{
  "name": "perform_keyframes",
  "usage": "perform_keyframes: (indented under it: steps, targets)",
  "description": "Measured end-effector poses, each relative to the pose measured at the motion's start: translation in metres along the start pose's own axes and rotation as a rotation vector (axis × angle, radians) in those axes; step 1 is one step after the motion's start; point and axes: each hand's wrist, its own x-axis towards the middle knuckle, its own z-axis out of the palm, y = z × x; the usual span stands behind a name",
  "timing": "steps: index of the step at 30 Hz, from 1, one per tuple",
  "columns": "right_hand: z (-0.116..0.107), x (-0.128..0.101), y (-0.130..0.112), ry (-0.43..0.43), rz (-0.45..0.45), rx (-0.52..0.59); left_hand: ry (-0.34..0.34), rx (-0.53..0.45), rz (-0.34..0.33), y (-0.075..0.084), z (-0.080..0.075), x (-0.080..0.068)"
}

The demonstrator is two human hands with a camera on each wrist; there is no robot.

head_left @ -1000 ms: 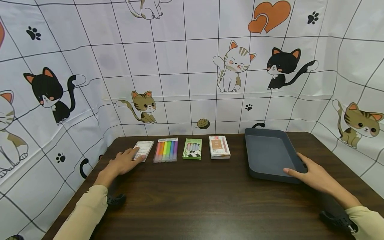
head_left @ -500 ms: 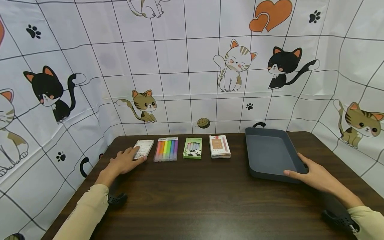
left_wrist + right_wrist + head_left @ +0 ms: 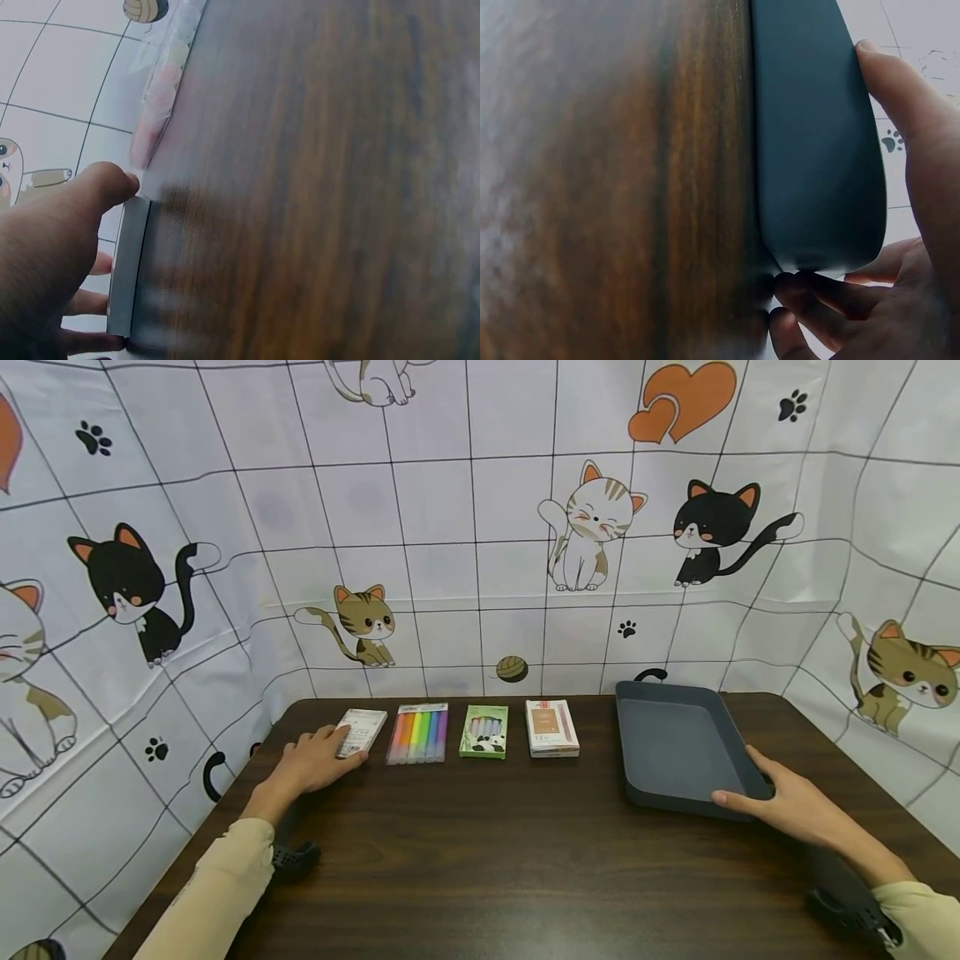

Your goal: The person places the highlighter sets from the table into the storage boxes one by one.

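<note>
Left hand: the left hand (image 3: 311,764) lies at the left end of the table (image 3: 480,860) and holds the small white box (image 3: 361,731); the thumb touches the near edge and the fingers go around the left side.
White box: it lies flat on the table, first in a row of four packs near the back edge.
Right hand: the right hand (image 3: 787,802) holds the near right corner of the dark grey tray (image 3: 675,747); the thumb is on the rim and the fingers curl under the corner.
Tray: it stands on the right part of the table, with nothing inside.
Row: beside the white box are the pack of coloured markers (image 3: 417,734), then the green box (image 3: 484,732), then the white and brown box (image 3: 552,727).
Behind: a cloth with cats (image 3: 480,527) hangs around the table.
</note>
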Motion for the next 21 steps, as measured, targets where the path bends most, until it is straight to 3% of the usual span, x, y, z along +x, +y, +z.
perform_keyframes:
  steps: [21]
  targets:
    - [0.0008,-0.0001,0.0001,0.002,0.001,-0.01,0.019,-0.108,0.006,0.0055,-0.0034,0.0073]
